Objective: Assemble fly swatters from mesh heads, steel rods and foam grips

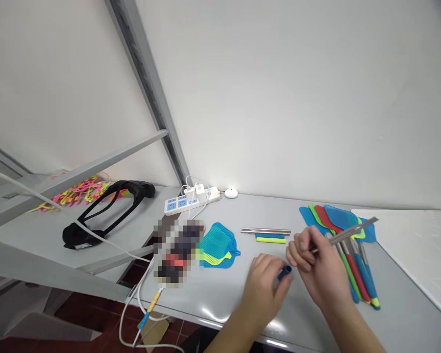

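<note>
My left hand (262, 287) is closed around a short dark blue handle tube (286, 271), its open end facing up and right. Close beside it, my right hand (321, 269) grips thin silver metal rods (358, 228) that stick out toward the upper right; how many I cannot tell. Behind my hands lie more metal rods (266, 231), with a yellow handle tube (271, 240) and a blue one alongside. Left of these are loose blue and yellow-green fly swatter heads (220, 242). Several fly swatters with coloured handles (365, 272) lie together at the right, partly hidden by my right hand.
A blurred phone (180, 252) with a charging cable lies at the left. Behind it sits a white power strip (191, 201) with plugs. A grey metal shelf frame (150, 78), a black headset-like band (106, 215) and a white sheet (419, 245) flank the table.
</note>
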Available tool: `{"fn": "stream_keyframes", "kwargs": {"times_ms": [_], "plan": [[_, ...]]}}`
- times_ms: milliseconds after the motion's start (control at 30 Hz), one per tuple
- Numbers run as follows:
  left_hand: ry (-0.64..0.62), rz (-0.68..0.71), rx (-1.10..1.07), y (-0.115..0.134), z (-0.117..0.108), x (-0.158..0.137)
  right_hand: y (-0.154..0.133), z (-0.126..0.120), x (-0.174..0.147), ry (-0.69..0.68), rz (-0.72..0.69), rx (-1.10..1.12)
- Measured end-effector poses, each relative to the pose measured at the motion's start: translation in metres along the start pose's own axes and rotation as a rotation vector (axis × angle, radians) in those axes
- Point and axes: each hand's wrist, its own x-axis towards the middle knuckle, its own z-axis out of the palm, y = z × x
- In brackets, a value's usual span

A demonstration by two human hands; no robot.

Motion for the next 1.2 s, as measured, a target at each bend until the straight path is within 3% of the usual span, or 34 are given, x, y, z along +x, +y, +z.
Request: {"fn": "stream_keyframes", "kwargs": {"times_ms": [300,500,800,1000,1200], "plan": [[0.043,-0.035,0.201,0.003,0.005,0.003,0.009,-0.016,0.002,-0.164,-0.018,-0.37],[0.044,0.036,0.423,0.004,0.012,0.001,-0.004,-0.018,0.01,-0.249,0.048,-0.437],[0.044,0.088,0.465,0.001,0.017,-0.002,0.007,-0.02,0.018,-0.274,0.124,-0.323],[0.038,0.072,0.421,-0.004,0.013,-0.003,0.013,-0.006,0.006,-0.002,-0.003,-0.143],[0.029,0.027,0.353,-0.012,0.011,0.0,0.017,0.002,0.002,0.179,-0.068,-0.172]]}}
